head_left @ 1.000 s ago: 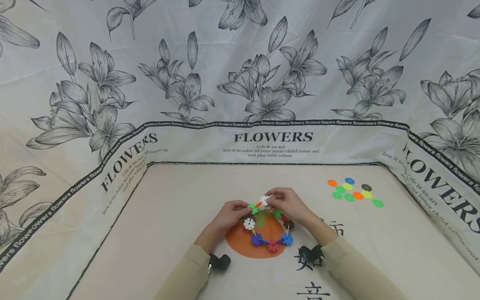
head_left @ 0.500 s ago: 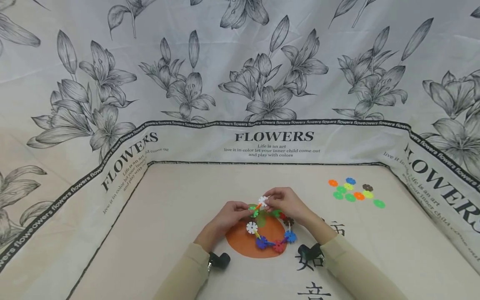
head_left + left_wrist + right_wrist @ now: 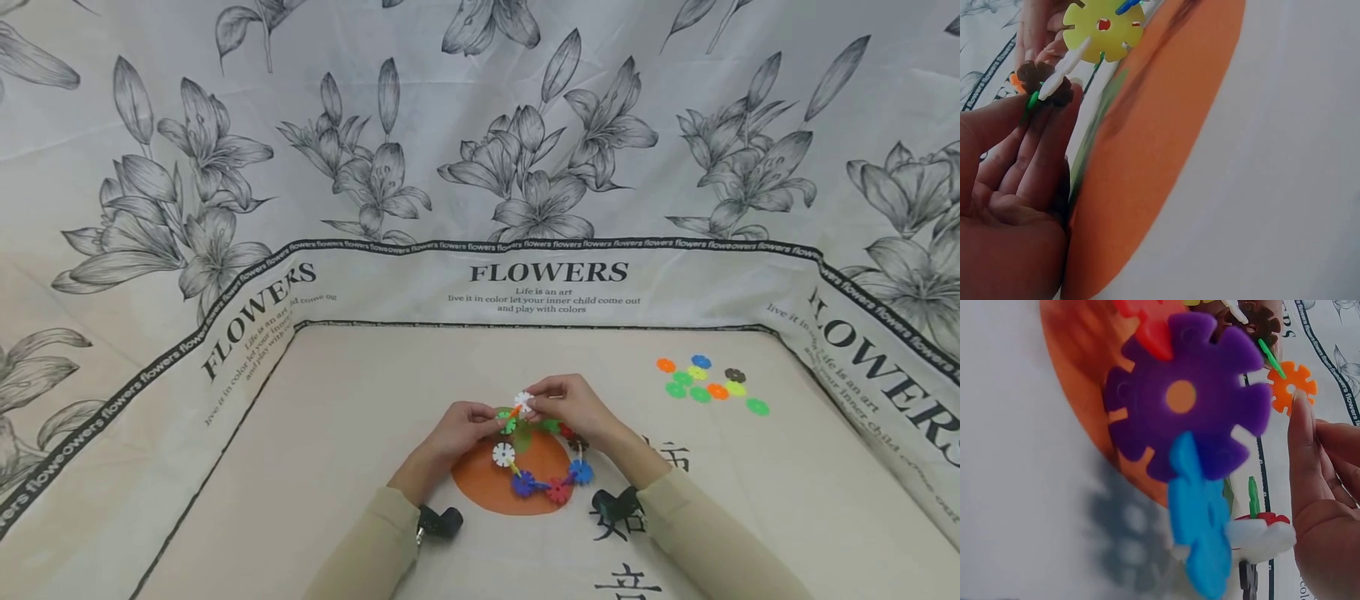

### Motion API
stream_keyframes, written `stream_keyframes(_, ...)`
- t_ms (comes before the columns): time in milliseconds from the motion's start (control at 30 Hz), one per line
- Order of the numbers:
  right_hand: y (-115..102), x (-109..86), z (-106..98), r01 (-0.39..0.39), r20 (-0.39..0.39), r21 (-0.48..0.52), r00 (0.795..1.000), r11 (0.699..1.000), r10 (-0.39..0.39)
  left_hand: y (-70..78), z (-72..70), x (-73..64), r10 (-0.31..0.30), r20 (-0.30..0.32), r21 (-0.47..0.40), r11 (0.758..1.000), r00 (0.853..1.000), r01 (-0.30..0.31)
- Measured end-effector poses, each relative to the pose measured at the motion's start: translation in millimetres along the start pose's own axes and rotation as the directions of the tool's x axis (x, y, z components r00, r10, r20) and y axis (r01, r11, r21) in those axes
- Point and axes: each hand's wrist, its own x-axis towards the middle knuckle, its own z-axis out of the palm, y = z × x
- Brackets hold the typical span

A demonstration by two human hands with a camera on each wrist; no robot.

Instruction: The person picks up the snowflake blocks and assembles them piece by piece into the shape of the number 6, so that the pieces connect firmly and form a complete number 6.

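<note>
A chain of notched plastic discs hangs in a loop between both hands, over an orange printed shape. My left hand [image 3: 467, 429] pinches it near a green disc [image 3: 507, 422]; in the left wrist view a brown disc [image 3: 1038, 78] sits at the fingertips, beside a yellow disc [image 3: 1100, 31]. With bent fingers my right hand [image 3: 573, 406] pinches a white disc [image 3: 522, 403], close to an edge-on orange disc [image 3: 515, 412]. Lower on the loop are a white disc [image 3: 503, 454], a red disc [image 3: 557, 490] and a blue disc [image 3: 581, 472]. A purple disc [image 3: 1210, 406] looms in the right wrist view.
Several loose discs lie at the back right, among them an orange disc [image 3: 665, 365], a brown disc [image 3: 735, 375] and a green disc [image 3: 758, 407]. A flower-printed cloth [image 3: 547, 283] rises behind and at both sides. Black printed characters [image 3: 628, 582] mark the tabletop.
The hanging lower part of the chain has swung slightly right, then stayed almost still. The white disc in the right hand has shifted a little left, toward the left hand.
</note>
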Motion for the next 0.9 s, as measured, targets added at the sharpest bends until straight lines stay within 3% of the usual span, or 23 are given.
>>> stream_keyframes(133,3.7,-0.4,-0.3,0.018,0.018,-0.004,1.0,1.0,-0.018,-0.1,0.0,-1.3,0.001,0.0,0.034,0.999,1.0,-0.001)
stream_keyframes(367,1.4,-1.9,-2.3,0.057,0.068,-0.1,0.996,0.993,-0.05,0.6,-2.4,-1.2,-0.023,0.024,0.094,0.995,0.999,0.021)
stream_keyframes(500,-1.1,-1.8,-1.9,0.074,0.086,-0.135,0.994,0.988,-0.063,1.2,-1.4,-1.1,-0.04,0.006,0.108,0.993,0.999,0.039)
stream_keyframes(900,-4.0,-1.7,2.2,0.042,0.096,-0.118,0.995,0.992,-0.031,-0.3,6.8,2.1,0.005,-0.02,0.156,0.988,1.0,-0.002)
